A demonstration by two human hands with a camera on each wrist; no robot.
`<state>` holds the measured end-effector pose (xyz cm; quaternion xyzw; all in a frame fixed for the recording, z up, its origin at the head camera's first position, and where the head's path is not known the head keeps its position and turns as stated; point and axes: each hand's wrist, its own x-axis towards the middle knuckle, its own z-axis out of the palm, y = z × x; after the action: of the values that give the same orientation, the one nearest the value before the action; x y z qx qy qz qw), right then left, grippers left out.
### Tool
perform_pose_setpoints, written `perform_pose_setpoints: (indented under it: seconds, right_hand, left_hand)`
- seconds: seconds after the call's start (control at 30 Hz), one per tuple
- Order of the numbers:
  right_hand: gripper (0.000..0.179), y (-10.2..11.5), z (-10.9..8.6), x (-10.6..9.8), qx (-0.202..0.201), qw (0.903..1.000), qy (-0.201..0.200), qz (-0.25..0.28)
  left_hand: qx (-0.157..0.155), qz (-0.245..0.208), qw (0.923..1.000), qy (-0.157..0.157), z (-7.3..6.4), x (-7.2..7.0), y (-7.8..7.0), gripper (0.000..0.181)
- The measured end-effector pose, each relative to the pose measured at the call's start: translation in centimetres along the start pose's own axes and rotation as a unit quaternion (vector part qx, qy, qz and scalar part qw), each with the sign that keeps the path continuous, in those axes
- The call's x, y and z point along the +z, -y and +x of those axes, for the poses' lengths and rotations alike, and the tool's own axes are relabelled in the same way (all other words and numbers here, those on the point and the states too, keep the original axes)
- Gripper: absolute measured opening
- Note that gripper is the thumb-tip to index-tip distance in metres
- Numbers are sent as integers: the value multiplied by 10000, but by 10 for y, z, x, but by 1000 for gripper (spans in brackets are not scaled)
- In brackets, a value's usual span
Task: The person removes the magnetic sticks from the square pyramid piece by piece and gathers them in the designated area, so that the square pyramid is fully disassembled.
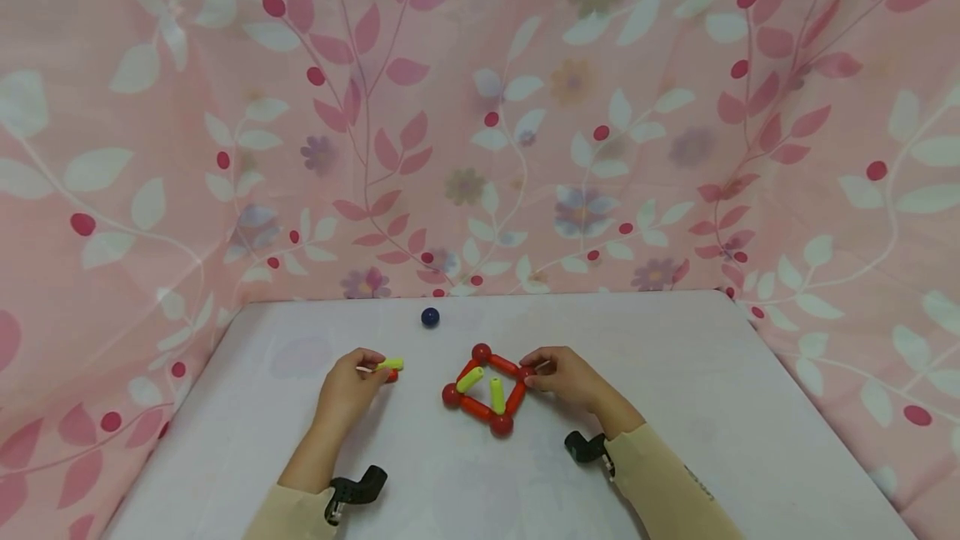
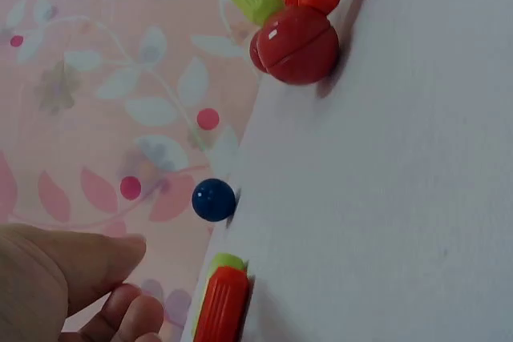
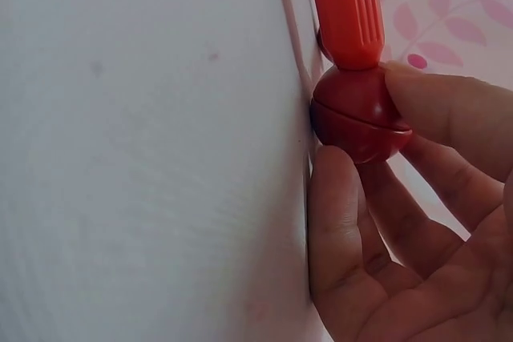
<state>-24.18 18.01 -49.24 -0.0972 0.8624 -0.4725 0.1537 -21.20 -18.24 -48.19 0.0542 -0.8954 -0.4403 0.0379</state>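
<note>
Red balls and red rods form a four-sided frame (image 1: 476,409) on the table. Two yellow-green rods stick up from it, a left one (image 1: 470,379) and a near one (image 1: 497,396). My right hand (image 1: 570,377) grips the frame's right corner ball (image 3: 361,110) between thumb and fingers, with a red rod (image 3: 349,14) joined to that ball. Off to the left, my left hand (image 1: 351,386) is beside a loose yellow-green rod (image 1: 392,363) and a red rod (image 2: 223,303) lying together. Its fingers are loosely bent, and the left wrist view shows nothing between thumb and fingers.
A dark blue ball (image 1: 430,317) sits near the table's far edge. Pink floral cloth (image 1: 480,148) hangs behind and at both sides of the white table (image 1: 465,490). Black wrist cameras are strapped at both sleeves.
</note>
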Motion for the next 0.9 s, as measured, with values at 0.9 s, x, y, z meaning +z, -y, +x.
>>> perform_pose_setpoints:
  seconds: [0.9]
  right_hand:
    - [30, 0, 25, -7, -1035, 9896, 906, -416]
  left_hand:
    - [1259, -678, 9607, 2380, -17, 83, -71, 37]
